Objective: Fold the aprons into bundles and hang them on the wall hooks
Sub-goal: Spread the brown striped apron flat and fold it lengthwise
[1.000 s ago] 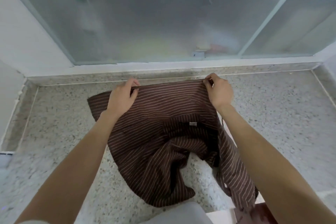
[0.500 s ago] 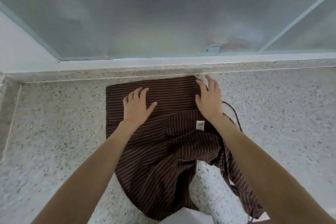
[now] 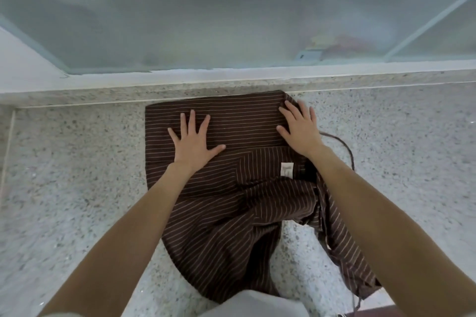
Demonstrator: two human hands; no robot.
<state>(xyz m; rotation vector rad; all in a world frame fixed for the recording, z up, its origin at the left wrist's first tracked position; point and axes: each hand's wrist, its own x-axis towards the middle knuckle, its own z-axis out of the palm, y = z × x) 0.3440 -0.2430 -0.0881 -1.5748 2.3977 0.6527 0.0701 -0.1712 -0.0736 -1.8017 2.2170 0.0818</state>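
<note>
A brown apron (image 3: 231, 203) with thin pale stripes lies on the speckled stone counter (image 3: 77, 188). Its far part is spread flat against the back ledge; its near part is crumpled and hangs over the front edge. My left hand (image 3: 192, 140) presses flat on the far left of the cloth with fingers spread. My right hand (image 3: 300, 127) presses flat on the far right corner. A small white label (image 3: 286, 169) shows near my right wrist. A dark apron string (image 3: 345, 147) loops onto the counter to the right. No wall hooks are in view.
A frosted sliding window (image 3: 206, 20) with a pale frame runs along the back, above a white sill (image 3: 154, 80). Bare counter stretches left and right of the apron. My light-coloured clothing (image 3: 252, 304) shows at the bottom edge.
My hands let go of the apron's far edge, which they pinched a second ago, and now lie flat on the cloth. The far part has been smoothed. The view moved closer.
</note>
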